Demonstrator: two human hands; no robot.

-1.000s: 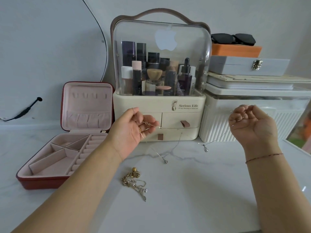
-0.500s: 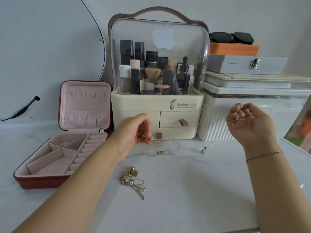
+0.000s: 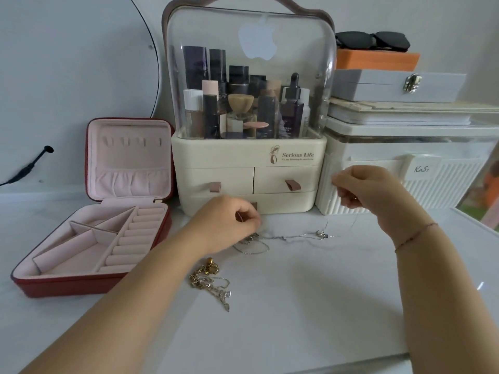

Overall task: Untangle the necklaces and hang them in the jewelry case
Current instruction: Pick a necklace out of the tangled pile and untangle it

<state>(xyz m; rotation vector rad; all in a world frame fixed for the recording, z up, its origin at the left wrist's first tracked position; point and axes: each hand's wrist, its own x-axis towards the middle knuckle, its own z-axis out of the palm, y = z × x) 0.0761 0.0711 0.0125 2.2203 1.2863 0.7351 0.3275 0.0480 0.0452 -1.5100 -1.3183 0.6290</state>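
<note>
Hands [image 3: 229, 221] [image 3: 363, 188] lowered, silver necklace [image 3: 283, 237] now on table [image 3: 310, 306]

organizer base [image 3: 229, 157], frame centre: you can read "Serious Life"; the tagline under it is too small
ribbed bin [image 3: 445, 184], right: handwritten tag "KaSi"
clear lid [image 3: 297, 36], top centre: white Apple logo

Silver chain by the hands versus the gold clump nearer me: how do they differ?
The silver chain is strung out in a line; the gold clump is bunched tight. The silver chain's end rises to the fingers of the right hand; the gold clump lies untouched. Both lie on the white table.
</note>
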